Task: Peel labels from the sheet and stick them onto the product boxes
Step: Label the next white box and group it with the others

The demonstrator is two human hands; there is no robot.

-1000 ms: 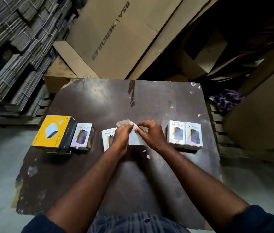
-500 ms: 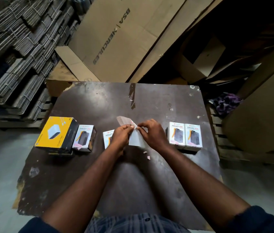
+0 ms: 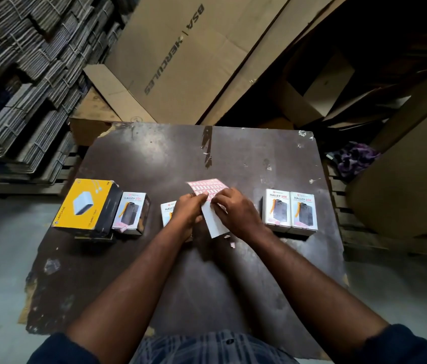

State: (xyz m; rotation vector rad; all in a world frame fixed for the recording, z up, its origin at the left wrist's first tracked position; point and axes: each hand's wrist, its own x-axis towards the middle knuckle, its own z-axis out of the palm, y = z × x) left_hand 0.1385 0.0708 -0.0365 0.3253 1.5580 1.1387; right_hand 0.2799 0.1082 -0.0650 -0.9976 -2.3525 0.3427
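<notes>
- So, the label sheet [image 3: 207,189] was held up over the middle of the table [image 3: 207,285], between both hands. It was bent over: the far part showed rows of pink labels, the near flap showed plain white.
- The left hand [image 3: 187,211] had its fingers curled and pinched the sheet's left edge.
- The right hand [image 3: 233,211] was curled over the sheet too, fingertips bunched on the pink side. I couldn't tell whether a label was actually lifted.
- A product box [image 3: 167,209] sat just behind the left hand, mostly hidden by it.
- Two more product boxes [image 3: 289,212] stood touching side by side, just right of the right hand, each with a pinkish patch near the lower edge.
- A fourth box [image 3: 131,215] stood well off to the left, right against a bigger yellow box [image 3: 86,203]. It had a pink patch low on its front as well.
- A few pink scraps [image 3: 230,241] lay on the dark tabletop just under the right wrist.
- Further out, a flattened carton [image 3: 180,53] printed "BSA HERCULES" leaned behind the table.
- Tied cardboard bundles [image 3: 18,74] were stacked high on the left.
- A purple cloth [image 3: 354,158] was bunched up off the table's far right corner.
</notes>
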